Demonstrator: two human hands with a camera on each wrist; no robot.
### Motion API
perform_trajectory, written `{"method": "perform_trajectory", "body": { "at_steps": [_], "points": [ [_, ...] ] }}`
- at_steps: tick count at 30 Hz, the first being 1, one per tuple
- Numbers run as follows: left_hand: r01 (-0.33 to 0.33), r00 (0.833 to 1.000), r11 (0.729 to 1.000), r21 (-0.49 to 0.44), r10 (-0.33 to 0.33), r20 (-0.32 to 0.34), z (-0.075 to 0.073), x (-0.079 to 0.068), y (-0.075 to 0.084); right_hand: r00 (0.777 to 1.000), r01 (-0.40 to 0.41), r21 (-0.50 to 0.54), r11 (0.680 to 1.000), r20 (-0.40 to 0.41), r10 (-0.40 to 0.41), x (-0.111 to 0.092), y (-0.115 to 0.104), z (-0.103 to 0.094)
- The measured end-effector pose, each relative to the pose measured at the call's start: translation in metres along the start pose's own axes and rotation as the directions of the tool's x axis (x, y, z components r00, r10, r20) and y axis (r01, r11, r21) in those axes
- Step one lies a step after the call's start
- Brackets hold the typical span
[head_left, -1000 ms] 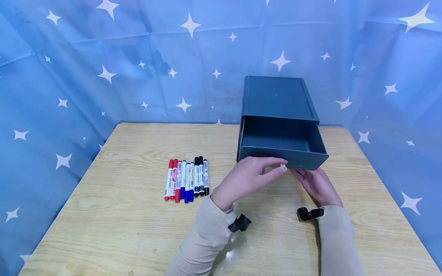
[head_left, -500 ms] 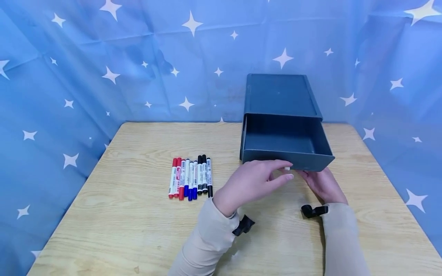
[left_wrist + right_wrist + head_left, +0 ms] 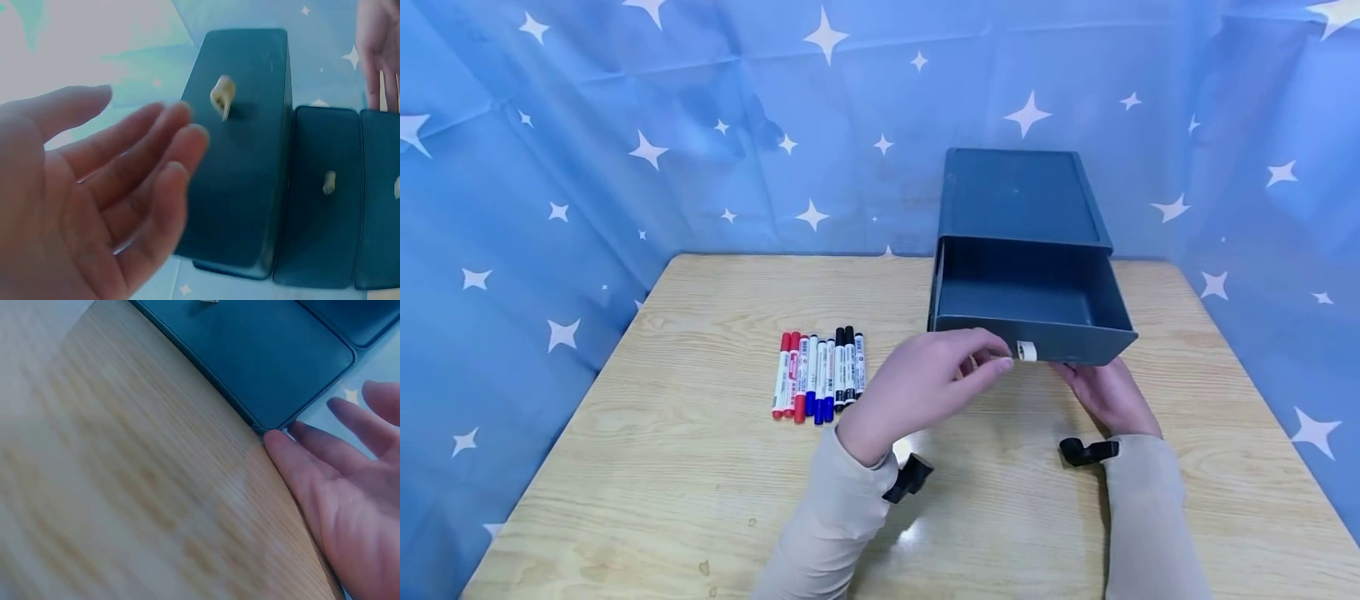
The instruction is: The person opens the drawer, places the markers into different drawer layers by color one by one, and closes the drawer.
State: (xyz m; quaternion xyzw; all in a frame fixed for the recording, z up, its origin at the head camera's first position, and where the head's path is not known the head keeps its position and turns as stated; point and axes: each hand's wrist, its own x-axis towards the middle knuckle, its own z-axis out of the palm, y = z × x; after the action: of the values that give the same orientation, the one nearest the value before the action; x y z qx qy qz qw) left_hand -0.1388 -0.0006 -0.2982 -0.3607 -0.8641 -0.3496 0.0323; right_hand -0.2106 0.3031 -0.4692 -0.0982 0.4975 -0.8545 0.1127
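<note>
A dark blue drawer cabinet (image 3: 1022, 196) stands at the back right, its top drawer (image 3: 1078, 342) pulled out, with a bare floor inside. My left hand (image 3: 917, 379) is just left of the pale tab handle (image 3: 1027, 351) on that drawer's front, fingers loosely bent, thumb apart, holding nothing. In the left wrist view a gap shows between the fingertips and the tab (image 3: 223, 95); the lower drawer fronts (image 3: 322, 200) are pushed in. My right hand (image 3: 1108, 396) is partly hidden under the drawer. In the right wrist view its outstretched fingers (image 3: 300, 462) touch the cabinet's bottom corner.
Several markers (image 3: 820, 375) with red, blue and black caps lie in a row left of the cabinet on the wooden table (image 3: 647, 467). A blue curtain (image 3: 737, 125) with white stars hangs behind and at both sides.
My left hand has let go of the tab handle and moved left, exposing the tab. The drawer stays pulled out and the right hand stays by the cabinet. The head view has shifted slightly.
</note>
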Motion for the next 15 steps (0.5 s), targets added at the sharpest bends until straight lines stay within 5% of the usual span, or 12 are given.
{"method": "perform_trajectory", "body": {
  "at_steps": [7,15],
  "points": [
    [-0.026,0.978,0.998,-0.061,0.013,-0.208,-0.016,-0.009,-0.017,1.000,0.008,0.004,1.000,0.022,-0.008,0.000,-0.001,-0.001],
    [0.069,0.906,0.988,-0.141,-0.121,-0.405,-0.030,-0.014,-0.045,1.000,-0.001,-0.028,1.000,0.016,0.001,0.000,-0.002,0.000]
  ]
}}
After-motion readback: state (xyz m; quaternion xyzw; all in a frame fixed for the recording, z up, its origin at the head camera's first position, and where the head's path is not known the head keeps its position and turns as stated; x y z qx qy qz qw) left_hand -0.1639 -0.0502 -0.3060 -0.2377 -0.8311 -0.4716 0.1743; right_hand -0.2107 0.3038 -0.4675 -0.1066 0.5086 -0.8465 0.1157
